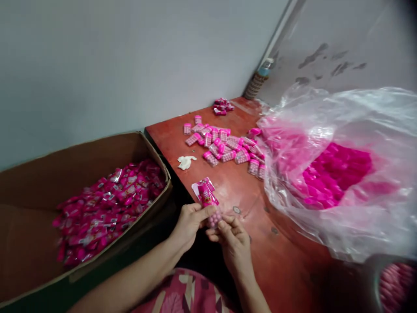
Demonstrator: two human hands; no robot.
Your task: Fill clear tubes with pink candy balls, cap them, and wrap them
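Patterned pink cloth (185,295) sits at the bottom edge, closest to me, both forearms crossing above it. Far left, cardboard box (48,174) stands open beside the table, heaped with sealed pink packets (107,208). Next, my left hand (190,224): fingers closed on a small tube of pink candies (214,218), thumb laid across its top where a pink wrapper (205,191) sticks up, partly pulled over it. My right hand (233,243) meets it from below, fingertips pinched narrow on the tube's lower end. Both hands hold the tube just over the near edge of the red-brown table (234,191). Small white crumpled scrap (185,161) lies on the table just beyond the box corner. Further back, loose pile of filled candy tubes (224,145), a smaller cluster (222,106) near the wall. Right side: big clear plastic bag (342,174), open, full of bright pink pieces (335,174), blurred, can't tell exactly what.
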